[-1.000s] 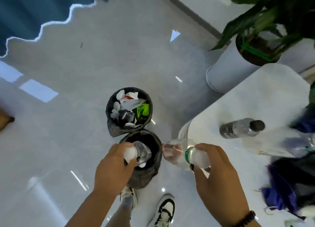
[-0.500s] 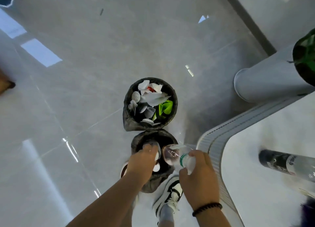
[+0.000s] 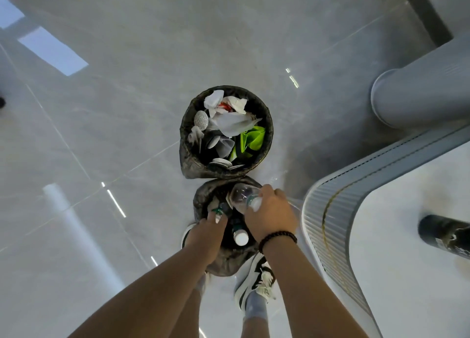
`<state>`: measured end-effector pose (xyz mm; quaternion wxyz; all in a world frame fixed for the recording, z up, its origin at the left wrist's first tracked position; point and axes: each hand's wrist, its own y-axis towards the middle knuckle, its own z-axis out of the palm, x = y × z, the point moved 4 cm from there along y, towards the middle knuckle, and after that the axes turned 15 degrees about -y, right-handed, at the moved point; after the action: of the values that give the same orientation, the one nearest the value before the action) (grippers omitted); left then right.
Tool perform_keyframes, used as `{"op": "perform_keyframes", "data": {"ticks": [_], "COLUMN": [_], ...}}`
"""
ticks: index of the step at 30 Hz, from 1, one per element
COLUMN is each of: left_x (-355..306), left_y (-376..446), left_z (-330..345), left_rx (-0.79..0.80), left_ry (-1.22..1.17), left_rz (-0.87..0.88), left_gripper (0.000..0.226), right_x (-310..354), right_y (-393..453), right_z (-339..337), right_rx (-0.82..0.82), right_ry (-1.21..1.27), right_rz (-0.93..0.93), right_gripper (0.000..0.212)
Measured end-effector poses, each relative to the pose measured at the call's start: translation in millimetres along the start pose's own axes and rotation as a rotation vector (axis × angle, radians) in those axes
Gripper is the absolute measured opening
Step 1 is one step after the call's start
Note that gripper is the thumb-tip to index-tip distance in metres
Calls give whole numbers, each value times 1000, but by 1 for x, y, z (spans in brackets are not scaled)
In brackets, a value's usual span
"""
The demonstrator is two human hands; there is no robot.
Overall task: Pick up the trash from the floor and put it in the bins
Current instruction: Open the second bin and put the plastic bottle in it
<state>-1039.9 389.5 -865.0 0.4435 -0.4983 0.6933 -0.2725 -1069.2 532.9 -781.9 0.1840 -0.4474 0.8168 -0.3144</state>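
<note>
The left hand [image 3: 207,232] reaches into the near bin [image 3: 203,198], apparently loose over a dropped bottle [image 3: 221,209], though its grip is unclear. The right hand [image 3: 270,214] clamps a clear bottle [image 3: 241,194] over the bin mouth, ready to drop.

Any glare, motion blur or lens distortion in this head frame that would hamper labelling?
Head view: bright window and strip-light reflections streak the glossy grey tiled floor; wide-angle bending curves the ribbed white table edge; the dark bottle lying on the table is smeared by motion blur; the two black-lined bins and the clear plastic bottle in the right hand stay reasonably sharp.
</note>
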Motion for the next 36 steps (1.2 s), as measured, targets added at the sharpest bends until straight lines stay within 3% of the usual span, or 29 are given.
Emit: {"op": "perform_keyframes", "data": {"ticks": [10,18,26,36], "left_x": [17,11,-54,-184], "left_y": [27,29,-18,-100], "left_z": [11,-6,-65,-117], "left_rx": [47,14,-148,-269], "left_ry": [10,-152,-517,-491], "left_rz": [21,-36,57,433], "left_gripper": [71,61,43,40], "right_x": [-15,-28,-57,-142], "right_y": [49,61,-5,-114], "right_z": [84,82,-10,-118], "right_rx": [150,186,-85,-485], "right_ry": [72,168,516,845], "right_rz": [106,98,90,92], "right_gripper": [47,44,22,24]}}
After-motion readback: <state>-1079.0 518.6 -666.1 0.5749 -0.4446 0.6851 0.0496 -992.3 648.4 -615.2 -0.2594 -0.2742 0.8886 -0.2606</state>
